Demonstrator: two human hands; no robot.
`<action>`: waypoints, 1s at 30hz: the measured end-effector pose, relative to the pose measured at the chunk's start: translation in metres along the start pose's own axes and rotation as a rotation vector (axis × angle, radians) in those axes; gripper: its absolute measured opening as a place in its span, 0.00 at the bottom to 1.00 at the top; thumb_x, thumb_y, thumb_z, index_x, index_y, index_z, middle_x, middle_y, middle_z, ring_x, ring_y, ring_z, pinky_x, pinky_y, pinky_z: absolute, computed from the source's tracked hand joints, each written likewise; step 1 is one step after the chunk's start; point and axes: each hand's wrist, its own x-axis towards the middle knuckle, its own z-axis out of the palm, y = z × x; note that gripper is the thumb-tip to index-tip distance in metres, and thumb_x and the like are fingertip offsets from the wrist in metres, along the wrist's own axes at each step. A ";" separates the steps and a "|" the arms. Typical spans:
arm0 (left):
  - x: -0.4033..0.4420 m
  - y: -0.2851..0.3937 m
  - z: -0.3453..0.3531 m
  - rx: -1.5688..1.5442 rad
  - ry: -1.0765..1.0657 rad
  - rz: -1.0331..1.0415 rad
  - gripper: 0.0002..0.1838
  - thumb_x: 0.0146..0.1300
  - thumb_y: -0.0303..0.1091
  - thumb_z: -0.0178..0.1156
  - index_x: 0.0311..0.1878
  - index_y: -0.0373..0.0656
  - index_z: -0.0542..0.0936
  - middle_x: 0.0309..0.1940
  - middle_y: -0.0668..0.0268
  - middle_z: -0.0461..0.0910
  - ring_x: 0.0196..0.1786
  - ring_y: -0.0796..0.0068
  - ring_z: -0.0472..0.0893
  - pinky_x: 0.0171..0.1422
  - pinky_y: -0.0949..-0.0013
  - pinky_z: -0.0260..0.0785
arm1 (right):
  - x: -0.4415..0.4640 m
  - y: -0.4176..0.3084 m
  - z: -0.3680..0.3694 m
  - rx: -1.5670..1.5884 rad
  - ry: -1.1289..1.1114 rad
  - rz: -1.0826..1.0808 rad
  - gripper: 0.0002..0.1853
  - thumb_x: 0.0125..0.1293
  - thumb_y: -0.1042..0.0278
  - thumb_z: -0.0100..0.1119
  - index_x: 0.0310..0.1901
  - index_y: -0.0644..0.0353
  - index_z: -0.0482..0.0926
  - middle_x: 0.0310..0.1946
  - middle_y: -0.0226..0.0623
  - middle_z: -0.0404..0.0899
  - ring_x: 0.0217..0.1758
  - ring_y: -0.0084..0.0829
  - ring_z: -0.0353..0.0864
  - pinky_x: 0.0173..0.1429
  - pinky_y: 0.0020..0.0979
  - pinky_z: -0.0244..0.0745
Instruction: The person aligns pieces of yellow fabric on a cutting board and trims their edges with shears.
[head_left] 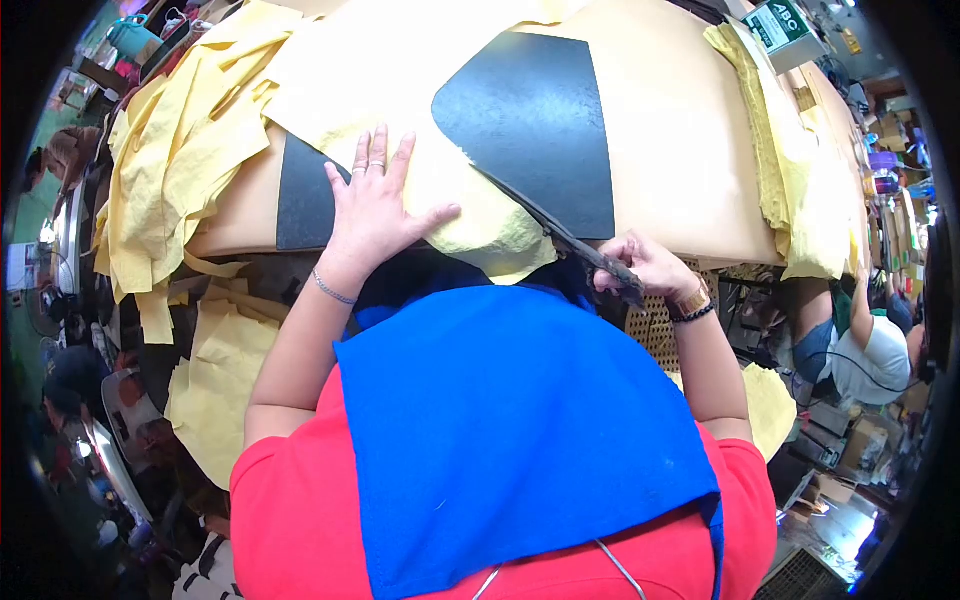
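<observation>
My left hand (375,205) lies flat with spread fingers on a yellow sheet (485,215) that covers part of the work table. In my right hand (645,268) are the handles of long dark scissors (545,222), whose blades point up and left along the sheet's edge. Under the sheet is a black board (540,110), its rounded part showing beside the blades. Another black piece (305,200) shows to the left of my left hand.
Yellow strips (185,150) are heaped at the table's left end. More yellow material (765,150) and a green-and-white box (780,35) lie at the right. Yellow pieces (225,375) hang below the table's front edge. A person in a white shirt (870,360) is at far right.
</observation>
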 end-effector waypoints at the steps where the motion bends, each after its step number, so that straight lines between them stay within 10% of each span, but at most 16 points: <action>1: -0.001 0.000 0.001 0.004 0.007 -0.003 0.56 0.51 0.78 0.51 0.75 0.50 0.54 0.76 0.48 0.46 0.78 0.49 0.44 0.70 0.24 0.35 | -0.003 0.002 -0.001 0.006 -0.001 0.001 0.13 0.59 0.61 0.70 0.28 0.62 0.82 0.21 0.22 0.75 0.26 0.13 0.70 0.31 0.20 0.66; 30: -0.017 0.017 0.003 -0.004 0.015 0.036 0.57 0.49 0.81 0.50 0.75 0.49 0.55 0.75 0.47 0.48 0.78 0.47 0.46 0.68 0.22 0.37 | -0.003 0.013 0.002 0.046 0.015 -0.041 0.13 0.59 0.66 0.70 0.23 0.59 0.77 0.21 0.17 0.70 0.24 0.10 0.63 0.27 0.19 0.56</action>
